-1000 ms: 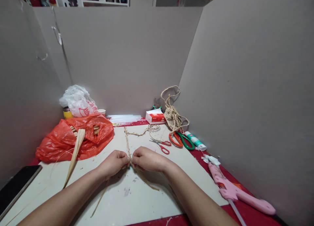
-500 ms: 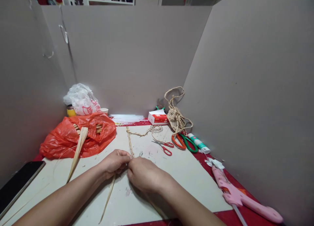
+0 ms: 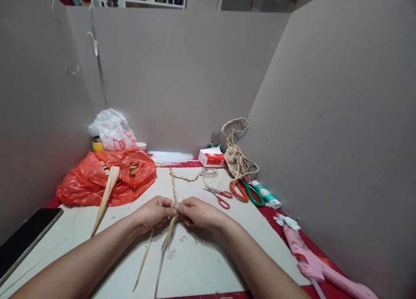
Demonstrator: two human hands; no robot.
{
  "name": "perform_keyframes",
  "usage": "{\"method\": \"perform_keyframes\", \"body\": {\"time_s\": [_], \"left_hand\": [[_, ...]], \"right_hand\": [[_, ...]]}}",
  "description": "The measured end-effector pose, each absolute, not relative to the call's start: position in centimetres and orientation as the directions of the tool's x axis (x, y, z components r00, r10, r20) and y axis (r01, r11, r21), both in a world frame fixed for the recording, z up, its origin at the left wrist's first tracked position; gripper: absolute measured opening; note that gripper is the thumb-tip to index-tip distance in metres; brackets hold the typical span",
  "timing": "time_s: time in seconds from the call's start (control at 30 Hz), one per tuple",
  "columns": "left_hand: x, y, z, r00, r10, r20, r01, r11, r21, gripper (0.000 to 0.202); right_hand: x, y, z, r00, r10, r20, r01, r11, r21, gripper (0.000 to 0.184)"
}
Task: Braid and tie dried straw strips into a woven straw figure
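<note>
My left hand point(image 3: 158, 213) and my right hand point(image 3: 197, 213) meet over the white board point(image 3: 195, 264), their fingertips pinched together on a thin braided straw cord point(image 3: 173, 188). From the pinch the cord runs away from me to a bend, then goes right toward a small loose coil point(image 3: 209, 172). Two loose strips hang toward me: one straw strip point(image 3: 168, 238) below the fingertips and another narrow strip point(image 3: 143, 264) under my left hand. The exact crossing of the strands is hidden by my fingers.
Left of my hands lie a red plastic bag point(image 3: 81, 177) with a wide straw strip point(image 3: 105, 199), and a phone point(image 3: 27, 234). To the right are red scissors point(image 3: 222, 201), green-handled shears point(image 3: 255, 195), a rope bundle point(image 3: 237, 160) and a pink glue gun point(image 3: 312, 262).
My right hand has turned and shifted slightly right and up, its fingertips now meeting the left ones. A hanging strip that was hidden behind it now shows. The view has swung slightly left.
</note>
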State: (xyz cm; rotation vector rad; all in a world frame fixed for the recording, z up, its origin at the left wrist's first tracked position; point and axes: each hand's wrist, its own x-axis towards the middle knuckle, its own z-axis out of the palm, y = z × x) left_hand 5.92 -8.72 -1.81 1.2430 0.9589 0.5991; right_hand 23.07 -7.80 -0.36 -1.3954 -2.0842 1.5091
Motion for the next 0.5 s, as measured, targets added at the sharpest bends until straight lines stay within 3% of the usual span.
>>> {"method": "perform_keyframes", "body": {"time_s": [0.23, 0.37, 0.5], "left_hand": [[6.2, -9.0, -1.8, 0.488, 0.836, -0.250, 0.275, 0.125, 0.953, 0.021], [6.2, -9.0, -1.8, 0.427, 0.892, -0.151, 0.454, -0.067, 0.888, 0.020], [5.8, -9.0, -0.8, 0.411, 0.905, -0.110, 0.654, -0.208, 0.727, 0.024]], "right_hand": [[23.8, -7.6, -0.6, -0.605, 0.735, -0.307, 0.520, 0.073, -0.851, 0.038], [23.5, -7.5, -1.4, -0.549, 0.739, -0.391, 0.487, -0.098, -0.868, 0.027], [22.6, -7.6, -1.9, -0.444, 0.789, -0.425, 0.444, -0.219, -0.869, 0.020]]}}
